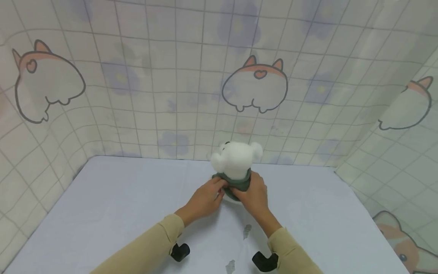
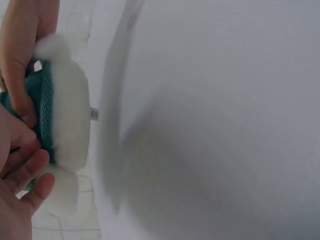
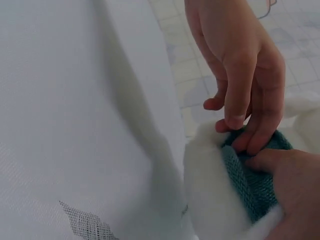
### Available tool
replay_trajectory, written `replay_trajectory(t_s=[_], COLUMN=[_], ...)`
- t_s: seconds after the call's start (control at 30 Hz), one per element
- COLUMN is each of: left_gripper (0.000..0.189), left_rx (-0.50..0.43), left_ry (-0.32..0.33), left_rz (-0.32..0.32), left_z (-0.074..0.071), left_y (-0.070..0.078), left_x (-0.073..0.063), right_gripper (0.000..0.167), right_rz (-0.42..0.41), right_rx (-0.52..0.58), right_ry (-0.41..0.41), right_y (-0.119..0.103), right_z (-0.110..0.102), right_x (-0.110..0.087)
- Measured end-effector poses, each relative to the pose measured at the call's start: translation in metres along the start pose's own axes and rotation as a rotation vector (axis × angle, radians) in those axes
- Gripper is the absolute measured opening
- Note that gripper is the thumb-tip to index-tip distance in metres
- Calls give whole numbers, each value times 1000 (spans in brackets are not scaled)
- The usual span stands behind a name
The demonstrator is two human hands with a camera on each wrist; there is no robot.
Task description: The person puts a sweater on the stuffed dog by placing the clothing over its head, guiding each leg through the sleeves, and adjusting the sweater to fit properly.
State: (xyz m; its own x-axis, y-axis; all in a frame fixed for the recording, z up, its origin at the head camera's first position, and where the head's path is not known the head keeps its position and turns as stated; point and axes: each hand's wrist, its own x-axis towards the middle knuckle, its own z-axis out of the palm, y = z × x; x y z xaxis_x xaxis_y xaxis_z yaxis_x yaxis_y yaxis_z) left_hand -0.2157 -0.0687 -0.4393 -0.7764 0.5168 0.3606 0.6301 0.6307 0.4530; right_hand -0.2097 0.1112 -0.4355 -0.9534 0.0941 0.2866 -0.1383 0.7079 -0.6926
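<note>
A white plush toy [image 1: 236, 160] with round ears wears a green knitted sweater [image 1: 242, 184] and is held over the far middle of the table. My left hand [image 1: 203, 199] pinches the sweater's edge from the left side, as the right wrist view shows with the knit [image 3: 255, 187] between thumb and fingers. From the right, my right hand [image 1: 254, 194] grips the toy's body, its thumb pressing on the knit beside the left fingertips. In the left wrist view, a small grey tag [image 2: 94, 114] sticks out from the toy's white body [image 2: 70, 115].
A white cloth covers the table [image 1: 137, 213], with grey worn patches [image 1: 247, 231] near the middle. Behind and at both sides hang checked curtains [image 1: 191, 95] printed with corgis. Black wrist mounts [image 1: 180, 252] show under the beige sleeves [image 1: 147, 243].
</note>
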Motion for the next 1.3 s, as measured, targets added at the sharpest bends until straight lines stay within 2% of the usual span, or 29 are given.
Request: replay_trajectory(t_s=[0.07, 0.17, 0.23, 0.33, 0.4, 0.5, 0.6, 0.67, 0.77, 0.87, 0.97, 1.03, 1.13, 1.23, 1.3], left_gripper=[22, 17, 10, 3, 5, 9, 14, 16, 16, 19, 32, 43, 56, 59, 58], left_rx=[-8, -81, -167, -304, -373, -417, -416, -419, -449, -532, -646, -718, -812, -900, -952], left_ry=[14, 70, 141, 249, 307, 365, 390, 385, 340, 257, 133, 33, -135, -285, -340], left_rz=[19, 42, 61, 56, 32, -29, -121, -186, -294, -390, -465, -496, -503, -448, -407], left_z=[-1, -4, -6, -9, -12, -14, -16, -17, -19, -19, -19, -18, -17, -15, -15], left_y=[0, -1, -4, -8, -10, -14, -18, -20, -22, -22, -21, -20, -18, -16, -15], left_x=[-1, 0, 1, 3, 3, 4, 5, 5, 6, 8, 11, 13, 15, 14, 13], right_gripper=[66, 62, 59, 57, 57, 54, 52, 52, 55, 63, 70, 69, 63, 53, 48], right_rz=[-2, 24, 56, 119, 163, 225, 284, 322, 371, 406, 424, 417, 395, 380, 365], right_rx=[17, 92, 143, 220, 286, 419, 559, 612, 671, 764, 854, 908, 948, 951, 947], right_ry=[12, 4, -14, -58, -97, -154, -196, -213, -249, -315, -385, -422, -454, -467, -474], right_y=[3, 7, 11, 18, 22, 27, 28, 28, 27, 27, 26, 25, 24, 23, 22], right_z=[-1, -3, -5, -9, -11, -15, -20, -22, -23, -23, -22, -22, -20, -18, -16], right_x=[0, 3, 4, 7, 8, 8, 7, 7, 6, 3, -1, -3, -4, -4, -4])
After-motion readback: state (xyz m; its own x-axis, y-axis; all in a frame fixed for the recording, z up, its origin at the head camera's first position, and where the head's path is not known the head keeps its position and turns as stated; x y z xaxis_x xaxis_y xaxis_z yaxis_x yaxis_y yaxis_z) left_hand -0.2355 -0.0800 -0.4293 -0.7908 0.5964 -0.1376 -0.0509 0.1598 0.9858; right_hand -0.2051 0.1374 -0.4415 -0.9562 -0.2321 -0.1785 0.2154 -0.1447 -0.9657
